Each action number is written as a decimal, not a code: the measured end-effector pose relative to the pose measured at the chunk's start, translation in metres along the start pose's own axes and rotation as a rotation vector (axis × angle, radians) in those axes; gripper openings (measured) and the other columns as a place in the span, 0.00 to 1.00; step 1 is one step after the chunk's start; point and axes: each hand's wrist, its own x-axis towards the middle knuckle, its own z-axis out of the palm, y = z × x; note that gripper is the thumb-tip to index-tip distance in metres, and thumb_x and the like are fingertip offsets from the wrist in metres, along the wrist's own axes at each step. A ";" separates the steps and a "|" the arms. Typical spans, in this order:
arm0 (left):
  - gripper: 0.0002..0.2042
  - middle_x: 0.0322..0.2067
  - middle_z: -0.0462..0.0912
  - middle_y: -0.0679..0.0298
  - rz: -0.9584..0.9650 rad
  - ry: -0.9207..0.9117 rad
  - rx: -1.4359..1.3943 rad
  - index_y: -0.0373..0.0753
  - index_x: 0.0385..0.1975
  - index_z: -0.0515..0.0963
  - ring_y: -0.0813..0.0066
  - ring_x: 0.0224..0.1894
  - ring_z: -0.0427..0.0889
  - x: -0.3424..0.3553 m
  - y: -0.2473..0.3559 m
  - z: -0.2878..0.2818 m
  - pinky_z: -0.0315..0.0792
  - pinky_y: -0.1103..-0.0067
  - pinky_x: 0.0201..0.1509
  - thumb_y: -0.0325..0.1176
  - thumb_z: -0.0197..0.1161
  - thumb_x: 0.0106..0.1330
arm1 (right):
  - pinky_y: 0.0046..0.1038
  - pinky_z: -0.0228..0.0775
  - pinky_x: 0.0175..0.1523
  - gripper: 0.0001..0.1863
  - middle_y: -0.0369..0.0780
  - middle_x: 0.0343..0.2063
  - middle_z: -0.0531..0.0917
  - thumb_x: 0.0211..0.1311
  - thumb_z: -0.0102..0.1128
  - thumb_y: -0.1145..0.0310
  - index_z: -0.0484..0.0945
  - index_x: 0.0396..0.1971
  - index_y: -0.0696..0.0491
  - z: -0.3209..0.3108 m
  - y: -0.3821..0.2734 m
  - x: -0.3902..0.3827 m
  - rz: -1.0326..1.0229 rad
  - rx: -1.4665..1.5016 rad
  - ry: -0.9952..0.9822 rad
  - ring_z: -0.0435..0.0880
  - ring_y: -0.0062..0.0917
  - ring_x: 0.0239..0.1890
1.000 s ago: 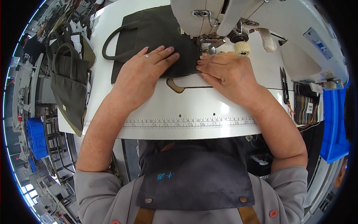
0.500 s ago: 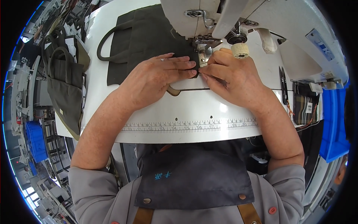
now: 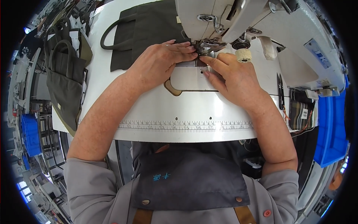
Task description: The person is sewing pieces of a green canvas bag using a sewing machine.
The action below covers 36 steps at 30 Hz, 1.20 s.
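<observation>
A dark olive fabric piece (image 3: 145, 28) with looped straps lies under the sewing machine (image 3: 205, 28). My left hand (image 3: 162, 58) rests on its near edge, fingers stretched flat toward the presser foot (image 3: 200, 50). My right hand (image 3: 235, 78) is just right of the foot, index fingertip touching the fabric edge beside it. Its thumb is apart, over the bare metal-and-white bed, and the other fingers are loosely bent. The needle is too small to make out.
More olive bag pieces (image 3: 63, 87) hang at the white table's (image 3: 175, 108) left. Thread snips (image 3: 280, 89) and striped cloth (image 3: 300, 110) lie at the right, beside a blue bin (image 3: 330, 130). A tape scale runs along the front edge.
The fabric's near edge has moved back, baring more of the bed. My left hand has moved up and rightward with it. My right thumb has parted from the index finger.
</observation>
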 end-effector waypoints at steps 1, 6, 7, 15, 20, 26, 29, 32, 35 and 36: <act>0.26 0.58 0.85 0.61 0.001 0.003 0.002 0.40 0.55 0.85 0.61 0.65 0.80 0.000 0.000 0.000 0.68 0.61 0.76 0.12 0.53 0.59 | 0.39 0.75 0.37 0.15 0.40 0.26 0.86 0.64 0.67 0.59 0.87 0.47 0.48 0.000 0.000 0.000 -0.003 -0.002 0.002 0.84 0.38 0.29; 0.25 0.57 0.85 0.56 -0.043 0.037 0.031 0.40 0.56 0.84 0.58 0.65 0.80 -0.002 0.007 0.004 0.68 0.61 0.75 0.13 0.53 0.61 | 0.41 0.76 0.35 0.14 0.40 0.25 0.86 0.65 0.67 0.59 0.87 0.46 0.48 -0.002 0.000 0.000 0.033 -0.005 -0.031 0.85 0.39 0.29; 0.25 0.57 0.85 0.56 -0.044 0.037 0.032 0.40 0.56 0.84 0.58 0.65 0.80 -0.003 0.008 0.005 0.68 0.61 0.75 0.13 0.53 0.61 | 0.41 0.76 0.35 0.14 0.40 0.25 0.86 0.65 0.67 0.59 0.87 0.46 0.48 -0.002 0.000 0.000 0.032 -0.004 -0.030 0.85 0.39 0.29; 0.27 0.64 0.80 0.56 -0.126 0.001 0.203 0.39 0.63 0.79 0.58 0.67 0.77 -0.013 0.042 0.009 0.69 0.59 0.74 0.18 0.55 0.61 | 0.41 0.76 0.35 0.12 0.40 0.25 0.85 0.65 0.66 0.60 0.87 0.45 0.47 0.000 0.003 -0.001 0.035 0.007 -0.007 0.86 0.38 0.30; 0.29 0.66 0.78 0.57 -0.013 -0.053 0.186 0.40 0.63 0.79 0.59 0.69 0.75 -0.013 0.020 -0.004 0.65 0.57 0.76 0.20 0.54 0.58 | 0.40 0.77 0.36 0.11 0.40 0.27 0.85 0.66 0.66 0.62 0.88 0.45 0.47 -0.001 0.002 0.001 0.035 0.026 -0.013 0.86 0.37 0.33; 0.30 0.66 0.77 0.57 -0.033 -0.055 0.071 0.39 0.64 0.78 0.60 0.70 0.74 -0.011 0.014 0.000 0.60 0.58 0.80 0.19 0.52 0.58 | 0.40 0.78 0.38 0.12 0.39 0.28 0.85 0.66 0.65 0.62 0.88 0.46 0.48 0.000 0.001 0.000 0.046 0.025 -0.022 0.86 0.37 0.34; 0.29 0.67 0.77 0.57 -0.050 -0.049 0.071 0.40 0.64 0.79 0.60 0.70 0.74 -0.009 0.013 0.000 0.60 0.59 0.80 0.19 0.52 0.59 | 0.40 0.78 0.38 0.12 0.40 0.28 0.85 0.66 0.65 0.62 0.87 0.46 0.47 0.000 0.001 0.000 0.040 0.023 -0.016 0.86 0.37 0.34; 0.29 0.67 0.77 0.58 -0.053 -0.038 0.068 0.41 0.64 0.79 0.60 0.70 0.74 -0.009 0.012 0.001 0.60 0.59 0.80 0.19 0.52 0.59 | 0.41 0.78 0.38 0.12 0.40 0.28 0.85 0.66 0.65 0.62 0.87 0.47 0.47 0.001 0.001 -0.001 0.035 0.028 -0.009 0.86 0.37 0.34; 0.29 0.67 0.77 0.58 -0.055 -0.035 0.077 0.41 0.64 0.79 0.60 0.70 0.74 -0.009 0.012 0.002 0.60 0.59 0.80 0.19 0.52 0.60 | 0.41 0.78 0.38 0.12 0.40 0.28 0.85 0.66 0.65 0.62 0.87 0.47 0.47 0.001 0.001 -0.001 0.037 0.029 -0.012 0.86 0.38 0.33; 0.29 0.66 0.77 0.58 -0.061 -0.038 0.083 0.41 0.64 0.78 0.60 0.70 0.74 -0.009 0.013 0.002 0.60 0.59 0.80 0.19 0.52 0.60 | 0.41 0.77 0.37 0.12 0.40 0.28 0.85 0.66 0.65 0.62 0.87 0.47 0.47 0.000 0.001 -0.001 0.048 0.031 -0.024 0.86 0.38 0.33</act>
